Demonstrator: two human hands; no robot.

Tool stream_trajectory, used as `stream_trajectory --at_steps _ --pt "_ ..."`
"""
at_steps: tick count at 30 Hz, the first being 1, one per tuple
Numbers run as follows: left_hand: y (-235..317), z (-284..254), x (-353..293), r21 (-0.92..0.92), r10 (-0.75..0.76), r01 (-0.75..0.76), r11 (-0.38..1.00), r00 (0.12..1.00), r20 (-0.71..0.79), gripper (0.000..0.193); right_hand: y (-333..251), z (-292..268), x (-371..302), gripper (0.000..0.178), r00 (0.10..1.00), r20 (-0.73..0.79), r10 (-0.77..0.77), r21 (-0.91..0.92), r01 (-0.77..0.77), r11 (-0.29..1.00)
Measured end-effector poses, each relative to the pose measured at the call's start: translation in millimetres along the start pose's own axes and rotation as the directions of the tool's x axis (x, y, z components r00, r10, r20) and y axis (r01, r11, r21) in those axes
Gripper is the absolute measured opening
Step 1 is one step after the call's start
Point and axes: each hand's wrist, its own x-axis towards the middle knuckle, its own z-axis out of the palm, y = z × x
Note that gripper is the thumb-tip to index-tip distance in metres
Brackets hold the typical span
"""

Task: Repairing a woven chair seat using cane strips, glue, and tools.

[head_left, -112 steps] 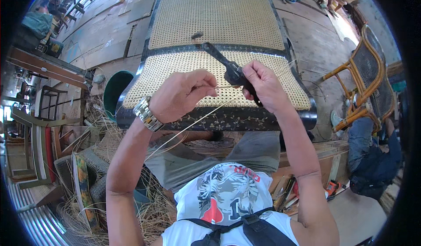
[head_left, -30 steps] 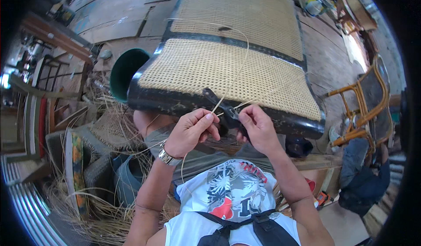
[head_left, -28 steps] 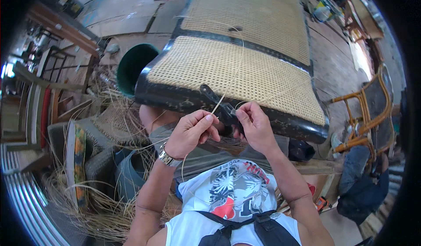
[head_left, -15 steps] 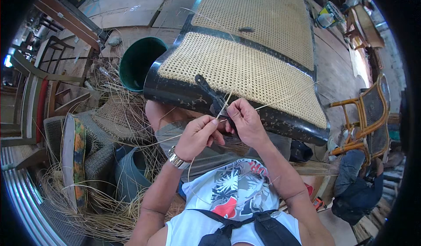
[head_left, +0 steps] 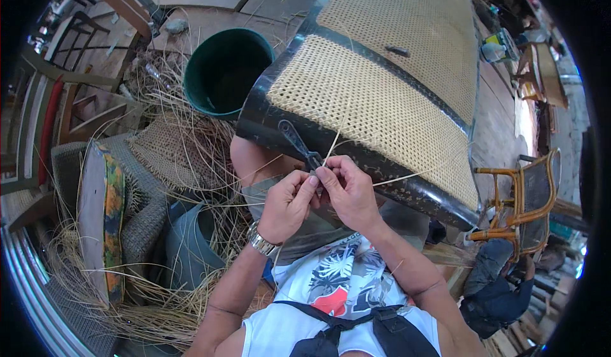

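Observation:
In front of me is a piece of furniture with a woven cane panel (head_left: 375, 105) in a glossy black frame (head_left: 273, 124). At its near edge my left hand (head_left: 291, 198) is closed, thumb and fingers pinched on a thin pale cane strand (head_left: 332, 143). My right hand (head_left: 347, 191) is closed beside it, its fingers pinching at the strand too. A dark metal hand tool (head_left: 296, 139) with a long handle slants up from between the hands. Its lower end is behind my fingers, so I cannot tell which hand carries it. Another strand (head_left: 401, 180) sticks out past my right hand.
A green bucket (head_left: 223, 70) stands left of the panel. Loose cane strands (head_left: 153, 312) heap on the floor at left, around a grey-blue container (head_left: 191, 249) and a cushion (head_left: 105, 223). A small dark object (head_left: 398, 50) lies on the panel. At right is a rattan chair (head_left: 522, 210).
The view has shifted, so panel and bucket sit further right in it. My hands have drawn closer together, and the right fingers now meet the left fingertips near the tool.

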Motion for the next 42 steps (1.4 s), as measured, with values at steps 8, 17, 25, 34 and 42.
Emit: stream_trajectory --at_steps 8,17,25,34,42 --pt "-3.8 -34.5 -8.9 -0.232 -0.137 0.151 0.961 0.988 0.074 0.022 -18.5 14.1 16.4 0.019 0.965 0.178 0.193 0.128 -0.217 0.968" --pt "3.1 -60.7 -16.1 -0.562 -0.238 0.328 0.759 0.944 0.230 0.023 -28.1 26.6 29.3 0.024 0.944 0.255 0.210 0.172 -0.257 0.951" --pt "-0.4 -64.1 -20.1 -0.490 -0.235 0.307 0.816 0.950 0.205 0.022 -26.6 32.4 30.6 0.024 0.893 0.352 0.279 0.129 -0.341 0.931" --pt "-8.3 -54.2 -28.4 -0.133 -0.078 0.074 0.988 0.997 -0.029 0.024 -21.5 41.9 25.2 0.021 0.930 0.325 0.175 0.046 -0.200 0.979" --pt "-9.9 -43.1 -29.9 -0.180 -0.003 -0.027 0.983 0.986 -0.165 0.022 -22.1 47.6 23.7 0.020 0.942 0.308 0.136 0.009 -0.146 0.989"
